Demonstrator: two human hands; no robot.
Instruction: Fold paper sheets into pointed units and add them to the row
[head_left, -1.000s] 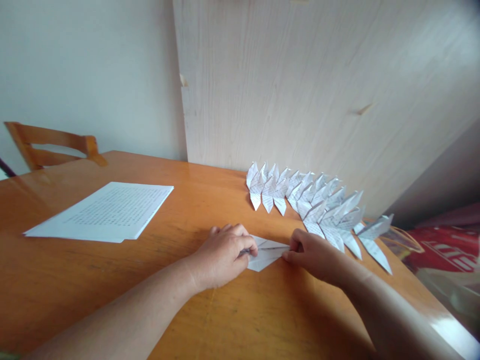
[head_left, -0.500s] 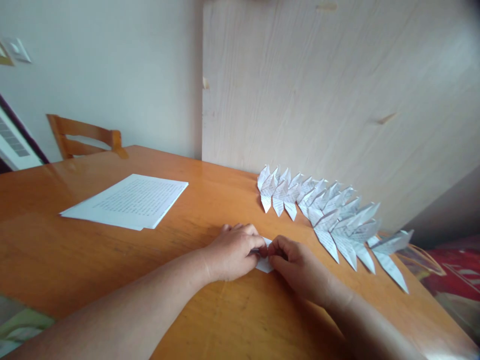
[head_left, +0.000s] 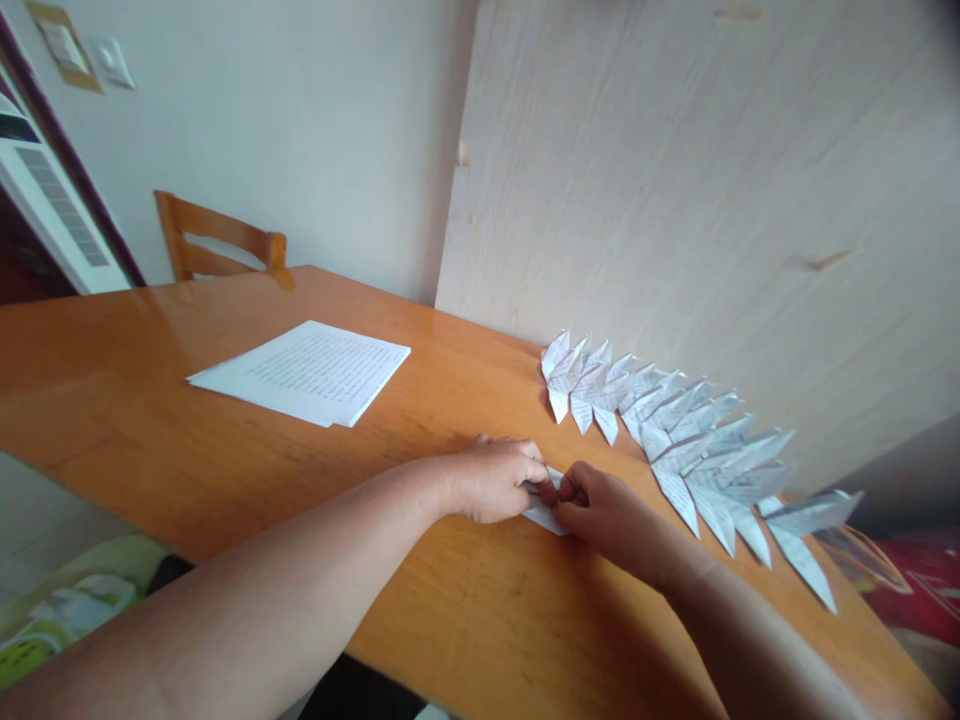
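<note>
At the left, an orange-brown wooden chair with a slatted back (head_left: 221,222) is standing beyond an orange-brown wooden table (head_left: 465,620). A flat stack of white printed paper sheets (head_left: 319,375) is lying on the tabletop, well apart from the hands. Next, the bare left hand (head_left: 496,482) is resting palm-down, its bent fingers covering one side of a small white folded piece of paper (head_left: 546,516); whether its thumb and fingers are clamping the paper, I cannot tell. The folded piece is lying on the table between the hands, right of the left hand's fingertips and left of the right hand's. Both hands are touching it, neither clearly nearer, and they are hiding too much for its long axis to be told. The bare right hand (head_left: 606,518) is holding thumb and curled forefinger together, seemingly pinching the paper. Beyond it, pointed white folded-paper shapes with print (head_left: 679,415) are standing in nested rows before a pale wood-grained panel (head_left: 637,180).
</note>
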